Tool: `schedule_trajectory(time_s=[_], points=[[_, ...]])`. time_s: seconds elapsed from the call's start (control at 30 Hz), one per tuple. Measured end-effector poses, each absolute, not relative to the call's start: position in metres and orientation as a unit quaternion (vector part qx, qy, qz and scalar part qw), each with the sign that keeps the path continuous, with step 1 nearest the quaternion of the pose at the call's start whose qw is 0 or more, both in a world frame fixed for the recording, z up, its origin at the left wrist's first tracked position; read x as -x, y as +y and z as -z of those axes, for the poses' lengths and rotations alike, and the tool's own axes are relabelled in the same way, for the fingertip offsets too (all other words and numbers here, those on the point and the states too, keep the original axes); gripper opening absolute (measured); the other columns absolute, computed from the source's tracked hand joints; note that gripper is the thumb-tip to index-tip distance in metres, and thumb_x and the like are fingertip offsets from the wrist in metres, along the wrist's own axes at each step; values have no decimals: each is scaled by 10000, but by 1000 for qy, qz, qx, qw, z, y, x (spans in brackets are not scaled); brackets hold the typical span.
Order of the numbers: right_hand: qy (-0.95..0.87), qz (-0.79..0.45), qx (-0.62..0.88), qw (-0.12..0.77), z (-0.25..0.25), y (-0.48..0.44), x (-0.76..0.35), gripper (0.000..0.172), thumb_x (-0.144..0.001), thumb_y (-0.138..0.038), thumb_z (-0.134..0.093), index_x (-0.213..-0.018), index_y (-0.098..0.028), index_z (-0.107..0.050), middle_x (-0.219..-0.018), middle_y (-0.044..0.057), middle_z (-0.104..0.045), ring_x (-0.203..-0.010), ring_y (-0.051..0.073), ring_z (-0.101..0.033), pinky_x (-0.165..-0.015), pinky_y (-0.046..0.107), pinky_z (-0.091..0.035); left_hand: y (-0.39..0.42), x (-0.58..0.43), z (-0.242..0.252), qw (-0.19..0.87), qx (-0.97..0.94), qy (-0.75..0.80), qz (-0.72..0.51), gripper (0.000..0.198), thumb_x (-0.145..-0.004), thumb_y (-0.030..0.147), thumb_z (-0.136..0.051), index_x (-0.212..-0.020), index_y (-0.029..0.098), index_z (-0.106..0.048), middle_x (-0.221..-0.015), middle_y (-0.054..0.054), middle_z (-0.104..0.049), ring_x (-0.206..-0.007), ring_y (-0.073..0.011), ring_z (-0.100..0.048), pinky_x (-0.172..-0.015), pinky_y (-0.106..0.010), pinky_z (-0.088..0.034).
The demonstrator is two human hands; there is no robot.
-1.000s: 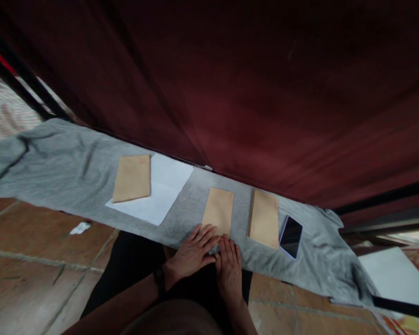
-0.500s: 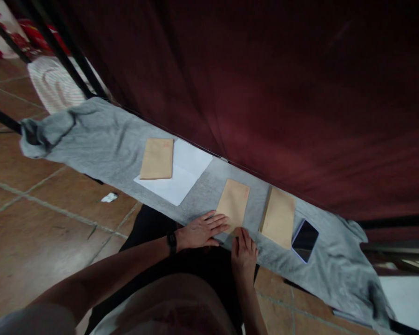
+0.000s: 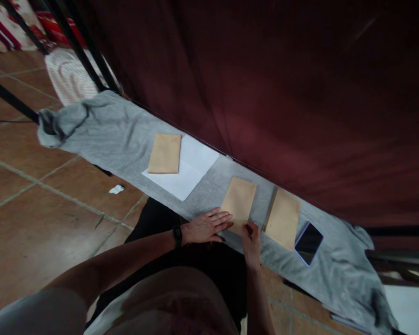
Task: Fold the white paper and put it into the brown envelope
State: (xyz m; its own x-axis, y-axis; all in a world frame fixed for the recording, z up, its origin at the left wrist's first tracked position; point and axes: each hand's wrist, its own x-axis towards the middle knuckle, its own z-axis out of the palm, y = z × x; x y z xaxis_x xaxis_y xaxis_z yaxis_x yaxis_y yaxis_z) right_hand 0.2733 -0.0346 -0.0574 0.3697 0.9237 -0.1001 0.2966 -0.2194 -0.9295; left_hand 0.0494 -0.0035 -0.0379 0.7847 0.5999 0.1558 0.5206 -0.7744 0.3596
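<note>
A brown paper envelope lies on the grey cloth in front of me. My left hand rests flat on its lower left part, fingers stretched out, a dark band on the wrist. At the lower right corner, my right hand has its fingers curled in and pinched at the envelope's edge. Just right of it is a stack of brown envelopes. Further left, another small pile of brown envelopes sits partly over a white sheet of paper.
A phone lies right of the stack. Behind the cloth-covered narrow surface hangs a dark red curtain. Black metal poles stand at the far left. A scrap of white paper is on the tiled floor.
My right hand has slid a little along the envelope's bottom edge to its right corner, the fingers curling tighter. My left hand stays flat on the envelope. The view has shifted slightly.
</note>
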Motion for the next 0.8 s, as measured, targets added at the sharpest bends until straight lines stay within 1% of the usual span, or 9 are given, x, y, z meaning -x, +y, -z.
schedule_trajectory(time_s=[0.07,0.13,0.27,0.37,0.5,0.6,0.67,0.73,0.8], points=[[-361,-430,665,492,56,-37,-268,448,-770,-481,-666,-1095,-185,-575,-1026,81,-666,-960,224,-626,-872,390,-528,-4,-50,39,141,-932,301,-143,665,-944,487,-602,-1529,287,-358,-1617,-51,-320,-1506,-211,-258,-1248,-406,-167],[-336,-465,644,507,54,-42,-260,497,-792,-517,-643,-1150,-185,-550,-1037,79,-682,-943,220,-662,-806,375,-567,-4,-51,40,134,-931,309,-144,662,-955,495,-577,-1535,275,-346,-1619,-54,-318,-1510,-207,-244,-1247,-396,-180],[-305,-494,616,532,55,-46,-244,437,-751,-522,-695,-1008,-177,-620,-904,60,-718,-752,206,-694,-696,374,-612,-1,-53,46,108,-928,328,-142,663,-993,481,-501,-1564,236,-270,-1627,-76,-298,-1507,-199,-253,-1237,-395,-219],[-283,-514,583,562,57,-40,-240,384,-760,-501,-711,-984,-195,-649,-917,46,-732,-708,189,-691,-677,361,-622,4,-52,54,85,-926,328,-167,655,-1006,442,-473,-1579,235,-235,-1626,-66,-304,-1492,-197,-296,-1218,-378,-276],[-261,-470,581,611,56,-35,-261,420,-752,-515,-723,-1031,-207,-666,-959,51,-736,-738,205,-696,-665,364,-628,8,-49,66,67,-909,354,-208,636,-1018,438,-428,-1585,225,-232,-1614,-70,-333,-1456,-210,-373,-1164,-355,-369],[-246,-410,597,644,48,-36,-298,481,-778,-515,-701,-1147,-212,-641,-994,42,-726,-804,195,-693,-713,346,-623,9,-48,74,48,-907,357,-219,641,-1014,486,-418,-1579,227,-261,-1592,-71,-376,-1422,-217,-429,-1149,-355,-389],[-254,-367,618,647,42,-37,-329,519,-811,-529,-658,-1217,-208,-622,-1067,65,-720,-863,204,-700,-741,341,-613,9,-49,78,42,-910,353,-213,629,-1012,483,-422,-1575,242,-276,-1582,-65,-394,-1409,-219,-449,-1150,-360,-388],[-253,-321,642,649,39,-38,-358,548,-795,-555,-655,-1208,-196,-633,-1093,87,-716,-879,219,-702,-742,345,-608,10,-49,81,37,-912,349,-214,618,-1011,473,-429,-1572,256,-286,-1569,-61,-418,-1391,-219,-473,-1147,-361,-393],[-240,-295,663,644,40,-39,-380,571,-748,-579,-682,-1159,-184,-654,-1037,90,-728,-826,220,-703,-715,348,-606,11,-50,83,31,-912,346,-220,615,-1008,476,-433,-1569,264,-293,-1554,-57,-442,-1375,-219,-494,-1141,-360,-401]])
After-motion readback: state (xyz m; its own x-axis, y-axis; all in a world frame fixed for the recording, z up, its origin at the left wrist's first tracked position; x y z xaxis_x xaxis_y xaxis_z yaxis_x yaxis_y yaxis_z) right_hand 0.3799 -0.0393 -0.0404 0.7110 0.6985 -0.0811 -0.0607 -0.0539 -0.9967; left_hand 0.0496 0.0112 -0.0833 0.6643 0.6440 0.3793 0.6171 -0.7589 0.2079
